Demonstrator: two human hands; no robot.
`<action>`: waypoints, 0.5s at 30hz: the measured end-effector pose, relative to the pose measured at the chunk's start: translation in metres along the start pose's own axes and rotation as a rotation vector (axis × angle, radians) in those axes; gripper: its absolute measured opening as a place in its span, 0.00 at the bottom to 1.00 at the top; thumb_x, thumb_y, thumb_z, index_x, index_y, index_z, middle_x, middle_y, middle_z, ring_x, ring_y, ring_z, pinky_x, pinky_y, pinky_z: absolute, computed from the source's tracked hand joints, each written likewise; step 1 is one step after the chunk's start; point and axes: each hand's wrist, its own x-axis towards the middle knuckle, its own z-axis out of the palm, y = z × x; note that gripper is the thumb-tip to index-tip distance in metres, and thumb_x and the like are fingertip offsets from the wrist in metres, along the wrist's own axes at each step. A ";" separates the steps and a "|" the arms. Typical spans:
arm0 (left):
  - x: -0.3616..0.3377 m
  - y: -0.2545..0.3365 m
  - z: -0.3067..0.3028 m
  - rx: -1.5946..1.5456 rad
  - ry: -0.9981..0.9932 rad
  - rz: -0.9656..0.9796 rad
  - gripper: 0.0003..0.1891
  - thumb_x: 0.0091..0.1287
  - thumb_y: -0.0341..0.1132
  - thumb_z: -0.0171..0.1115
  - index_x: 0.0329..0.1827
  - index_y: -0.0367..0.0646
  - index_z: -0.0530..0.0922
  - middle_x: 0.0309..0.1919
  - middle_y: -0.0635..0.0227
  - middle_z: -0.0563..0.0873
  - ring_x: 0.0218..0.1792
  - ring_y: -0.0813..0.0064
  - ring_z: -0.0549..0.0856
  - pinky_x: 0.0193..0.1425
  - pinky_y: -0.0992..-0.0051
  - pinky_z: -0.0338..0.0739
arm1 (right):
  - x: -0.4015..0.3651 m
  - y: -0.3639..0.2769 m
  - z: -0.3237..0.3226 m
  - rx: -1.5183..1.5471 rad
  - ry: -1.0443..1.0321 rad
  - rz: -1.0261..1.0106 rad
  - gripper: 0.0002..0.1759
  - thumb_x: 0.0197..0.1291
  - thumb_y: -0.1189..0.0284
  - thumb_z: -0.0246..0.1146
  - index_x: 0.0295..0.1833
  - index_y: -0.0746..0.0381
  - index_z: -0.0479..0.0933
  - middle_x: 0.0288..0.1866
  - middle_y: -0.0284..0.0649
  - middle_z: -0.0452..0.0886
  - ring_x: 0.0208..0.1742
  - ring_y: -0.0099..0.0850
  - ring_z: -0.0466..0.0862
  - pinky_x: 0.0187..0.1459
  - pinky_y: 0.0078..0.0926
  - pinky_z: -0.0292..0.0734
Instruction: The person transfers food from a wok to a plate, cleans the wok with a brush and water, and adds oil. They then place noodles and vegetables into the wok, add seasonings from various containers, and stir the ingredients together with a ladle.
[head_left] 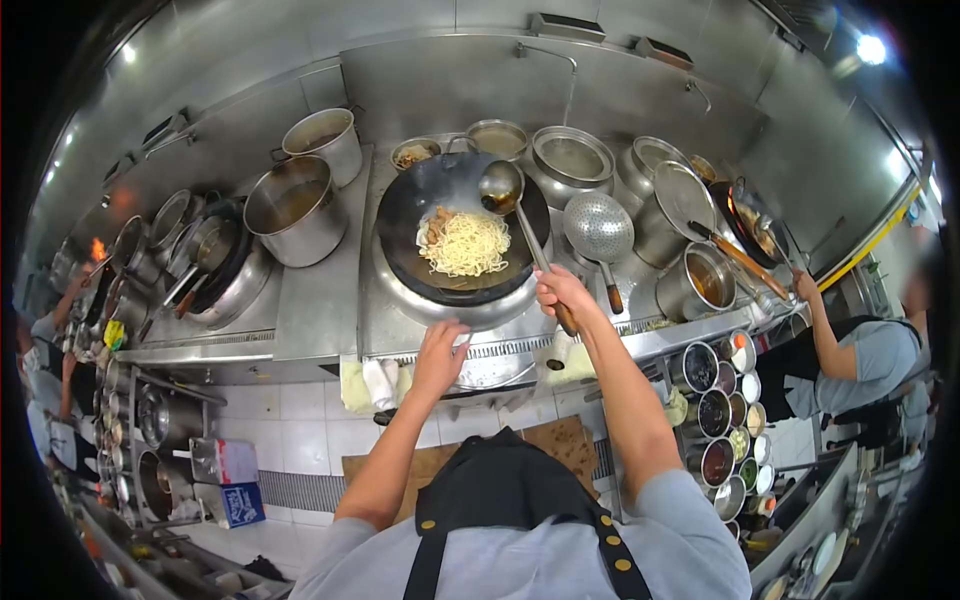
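Observation:
My right hand (565,288) is closed round the wooden-ended handle of a long metal ladle (502,182). The ladle's bowl hangs over the right part of a large black wok (405,235), with dark liquid in it. Pale noodles (475,243) lie heaped in the middle of the wok, beside some browned pieces (437,228) at their left. My left hand (441,350) is at the stove's front edge, below the wok, its thumb apart from the fingers and nothing in it. A perforated strainer (598,228) with a wooden handle rests to the right of the wok.
Large stock pots (290,205) stand at the left. Behind the wok are a lidded pot (572,155) and a bowl of food (415,152). At the right, a co-worker (860,350) handles another wok (750,225). Several seasoning containers (714,412) line a shelf there. White cloths (380,383) hang in front.

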 end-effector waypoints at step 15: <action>0.054 -0.042 0.020 0.185 -0.091 -0.008 0.33 0.59 0.33 0.69 0.69 0.39 0.70 0.69 0.55 0.70 0.73 0.52 0.64 0.73 0.58 0.64 | -0.016 0.006 0.015 -0.664 0.107 0.119 0.21 0.67 0.71 0.57 0.62 0.63 0.62 0.26 0.30 0.67 0.15 0.19 0.65 0.13 0.24 0.64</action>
